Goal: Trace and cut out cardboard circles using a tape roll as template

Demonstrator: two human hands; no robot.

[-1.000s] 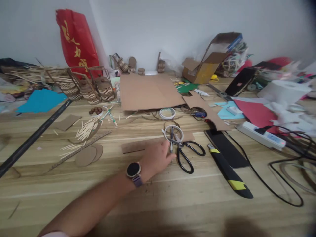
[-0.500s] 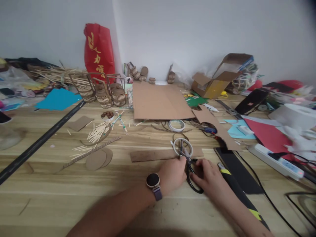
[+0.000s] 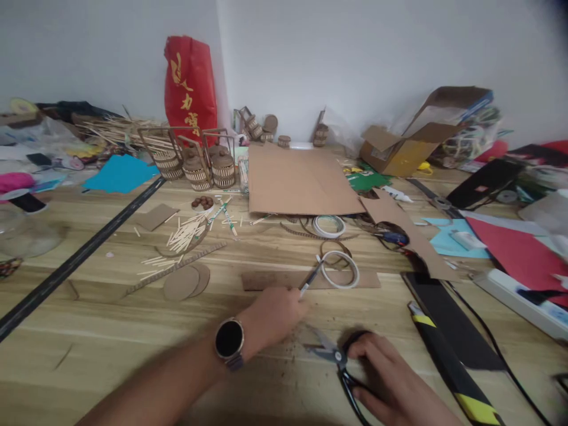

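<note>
My left hand [image 3: 277, 313], with a watch [image 3: 229, 339] on the wrist, is closed at the lower end of a dark pen [image 3: 312, 277]. The pen slants over a flat cardboard strip [image 3: 270, 280], its far tip beside a white ring [image 3: 339, 270]. My right hand [image 3: 384, 373] grips black-handled scissors [image 3: 339, 358] near the table's front. Their blades are spread and point left, with nothing visible between them. Dark crumbs lie on the wood below my left hand.
A box cutter [image 3: 450, 361] and a black slab [image 3: 457, 325] lie right of my right hand, with a power strip [image 3: 515, 302] beyond. Cardboard discs [image 3: 181, 282] and thin sticks [image 3: 189, 232] lie left. Behind are a cardboard sheet [image 3: 302, 180] and small baskets [image 3: 197, 171].
The scissors moved away from the ring, toward me, in my right hand, and their blades opened. My left hand moved left off the scissors to the pen. The view shifted slightly.
</note>
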